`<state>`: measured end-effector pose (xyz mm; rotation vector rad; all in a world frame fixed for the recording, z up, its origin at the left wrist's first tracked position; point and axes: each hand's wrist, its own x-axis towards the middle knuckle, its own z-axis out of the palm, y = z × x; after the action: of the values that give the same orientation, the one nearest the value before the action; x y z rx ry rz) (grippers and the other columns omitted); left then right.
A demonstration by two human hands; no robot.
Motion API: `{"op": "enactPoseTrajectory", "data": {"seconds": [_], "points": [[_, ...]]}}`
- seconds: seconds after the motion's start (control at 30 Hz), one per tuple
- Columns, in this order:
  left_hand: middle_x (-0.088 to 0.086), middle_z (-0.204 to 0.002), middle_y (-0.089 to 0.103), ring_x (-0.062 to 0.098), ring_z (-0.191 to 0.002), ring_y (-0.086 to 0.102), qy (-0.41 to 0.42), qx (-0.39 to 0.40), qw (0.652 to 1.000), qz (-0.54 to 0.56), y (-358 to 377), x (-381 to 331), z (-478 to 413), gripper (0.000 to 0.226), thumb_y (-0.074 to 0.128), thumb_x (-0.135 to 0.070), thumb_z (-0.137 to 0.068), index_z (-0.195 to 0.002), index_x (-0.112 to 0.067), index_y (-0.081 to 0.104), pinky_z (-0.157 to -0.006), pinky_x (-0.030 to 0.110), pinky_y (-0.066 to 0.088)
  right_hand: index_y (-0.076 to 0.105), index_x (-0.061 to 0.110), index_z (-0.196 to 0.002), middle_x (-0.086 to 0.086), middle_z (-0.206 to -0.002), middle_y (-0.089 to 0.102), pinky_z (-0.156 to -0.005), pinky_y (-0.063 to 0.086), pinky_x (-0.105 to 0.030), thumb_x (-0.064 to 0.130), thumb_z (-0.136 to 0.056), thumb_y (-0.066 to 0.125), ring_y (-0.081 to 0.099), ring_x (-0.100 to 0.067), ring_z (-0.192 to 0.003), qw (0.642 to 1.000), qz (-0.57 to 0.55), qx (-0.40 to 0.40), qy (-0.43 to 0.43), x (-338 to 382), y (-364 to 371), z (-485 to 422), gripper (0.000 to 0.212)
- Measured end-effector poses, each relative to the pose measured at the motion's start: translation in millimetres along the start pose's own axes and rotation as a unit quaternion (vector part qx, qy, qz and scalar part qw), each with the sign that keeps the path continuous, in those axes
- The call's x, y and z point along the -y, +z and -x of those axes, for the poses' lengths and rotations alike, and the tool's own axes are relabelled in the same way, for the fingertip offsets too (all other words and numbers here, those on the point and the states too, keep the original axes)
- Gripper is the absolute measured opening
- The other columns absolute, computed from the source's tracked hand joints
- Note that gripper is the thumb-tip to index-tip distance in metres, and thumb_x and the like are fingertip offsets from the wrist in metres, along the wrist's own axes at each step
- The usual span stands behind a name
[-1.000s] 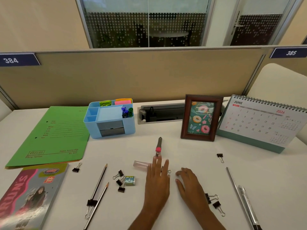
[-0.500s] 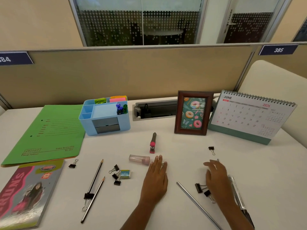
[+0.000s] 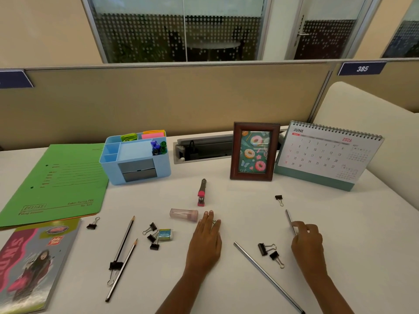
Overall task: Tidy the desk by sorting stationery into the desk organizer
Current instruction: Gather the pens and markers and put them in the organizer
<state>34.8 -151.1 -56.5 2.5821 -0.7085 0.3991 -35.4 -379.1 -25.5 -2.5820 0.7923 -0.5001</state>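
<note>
1. Spanning the view, a white bench (image 3: 238, 193) meets a beige partition; glass office walls stand behind.
2. Blue desk organizer (image 3: 136, 160) sits back-left, beside a green folder (image 3: 59, 177).
3. Two pencils (image 3: 123, 242) lie side by side, tips pointing away and slightly right.
4. Seven binder clips lie scattered across the bench.
5. Left hand (image 3: 205, 241) rests flat, fingers spread, holding nothing.
6. Right hand (image 3: 307, 242) pinches a slim pen (image 3: 290, 220), its long axis running away.

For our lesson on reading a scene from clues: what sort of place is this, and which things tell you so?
Most likely an office workstation in an open-plan room. A fabric partition bears a numbered seat tag, 385, a desk calendar stands by a picture frame, and glass-walled rooms lie behind.
</note>
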Motion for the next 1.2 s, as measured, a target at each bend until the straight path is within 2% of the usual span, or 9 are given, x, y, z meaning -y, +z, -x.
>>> {"op": "enactPoseTrajectory", "data": {"seconds": [0.17,0.37,0.5,0.6,0.7,0.8,0.93,1.07,1.2], "points": [[0.013,-0.118,0.065,0.028,-0.108,0.063,0.002,0.009,1.000,0.015,-2,0,2,0.042,0.033,-0.021,-0.086,-0.103,-0.011,0.070,-0.084,0.032,0.052,0.060,0.002,-0.110,-0.022,-0.109,0.048,-0.078,0.039,-0.031,-0.013,-0.083,0.047,0.050,-0.036,-0.098,0.993,-0.110,0.034,-0.018,22,-20,-6,0.034],[0.004,-0.117,0.065,0.013,-0.115,0.050,0.058,-0.022,0.988,0.145,-10,-3,5,0.028,0.034,-0.026,-0.094,-0.116,-0.023,0.051,-0.092,0.025,0.045,0.054,0.004,-0.116,-0.011,-0.108,0.046,-0.078,0.043,-0.030,-0.005,-0.087,0.049,0.052,-0.022,-0.091,0.959,-0.281,0.009,-0.024,72,-48,-16,0.031],[-0.007,-0.097,0.067,-0.001,-0.085,0.058,0.058,0.000,0.959,0.277,-34,-23,6,0.038,0.036,-0.053,-0.092,-0.122,-0.033,0.046,-0.074,0.013,0.045,0.053,0.005,-0.118,-0.002,-0.096,0.050,-0.080,0.045,-0.034,-0.005,-0.086,0.051,0.054,-0.018,-0.085,0.879,-0.460,0.059,0.106,100,-43,-24,0.034],[-0.020,-0.088,0.061,-0.012,-0.069,0.053,0.030,-0.010,0.956,0.293,-40,-31,-2,0.038,0.048,-0.050,-0.085,-0.119,-0.035,0.051,-0.064,0.003,0.041,0.051,0.003,-0.121,-0.010,-0.099,0.050,-0.084,0.046,-0.035,-0.005,-0.087,0.050,0.052,-0.021,-0.092,0.804,-0.554,0.086,0.199,116,-32,-25,0.034],[-0.027,-0.075,0.056,-0.006,-0.064,0.053,-0.052,-0.053,0.932,0.355,-44,-30,-12,0.025,0.045,-0.044,-0.084,-0.104,-0.036,0.058,-0.059,0.012,0.045,0.048,0.001,-0.123,-0.008,-0.087,0.053,-0.087,0.044,-0.037,-0.005,-0.088,0.048,0.052,-0.024,-0.092,0.736,-0.620,0.107,0.251,125,-22,-23,0.035],[-0.013,-0.073,0.062,0.004,-0.060,0.054,-0.134,-0.105,0.878,0.446,-53,-19,-21,0.009,0.054,-0.036,-0.084,-0.089,-0.033,0.061,-0.052,0.024,0.048,0.049,0.001,-0.120,-0.009,-0.083,0.054,-0.086,0.044,-0.037,-0.007,-0.088,0.048,0.054,-0.019,-0.080,0.706,-0.643,0.128,0.266,130,-11,-21,0.033],[0.000,-0.071,0.061,0.006,-0.057,0.055,-0.168,-0.168,0.862,0.447,-76,-2,-36,0.019,0.058,-0.006,-0.089,-0.084,-0.024,0.058,-0.054,0.015,0.047,0.052,-0.002,-0.113,-0.010,-0.087,0.053,-0.081,0.049,-0.034,-0.007,-0.087,0.048,0.055,-0.018,-0.079,0.753,-0.598,0.177,0.210,137,8,-13,0.026],[0.001,-0.080,0.062,0.014,-0.073,0.061,-0.157,-0.258,0.877,0.375,-106,16,-61,0.013,0.057,-0.006,-0.089,-0.088,-0.019,0.056,-0.067,0.024,0.054,0.058,0.009,-0.105,-0.007,-0.094,0.053,-0.081,0.050,-0.037,-0.002,-0.088,0.048,0.054,-0.021,-0.086,0.827,-0.497,0.211,0.155,143,33,-5,0.023],[0.006,-0.094,0.059,0.017,-0.087,0.058,-0.146,-0.340,0.882,0.292,-143,35,-95,0.016,0.058,-0.010,-0.089,-0.101,0.000,0.057,-0.075,0.012,0.048,0.057,0.012,-0.107,-0.005,-0.104,0.052,-0.081,0.040,-0.025,-0.003,-0.085,0.049,0.051,-0.018,-0.095,0.917,-0.349,0.194,0.004,145,51,5,0.029]]}}
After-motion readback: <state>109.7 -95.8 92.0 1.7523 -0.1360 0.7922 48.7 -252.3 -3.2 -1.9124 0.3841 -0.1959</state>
